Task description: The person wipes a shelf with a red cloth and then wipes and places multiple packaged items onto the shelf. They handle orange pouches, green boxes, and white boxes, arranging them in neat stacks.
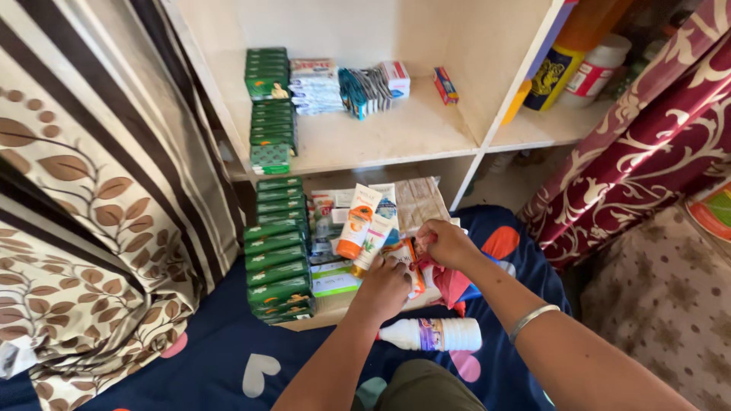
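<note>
As I look down through the head camera, my left hand (383, 288) has its fingers curled around the base of a white-and-green squeeze tube (375, 242), held beside an upright orange-and-white squeeze tube (356, 222). My right hand (447, 242) pinches an orange-red crinkled plastic packet (415, 262), fingers closed on it, over the low wooden shelf (335, 306). Stacked green rectangular cartons (276, 259) stand just left. A white plastic bottle (432, 334) lies on the navy patterned cloth (221, 342) below.
</note>
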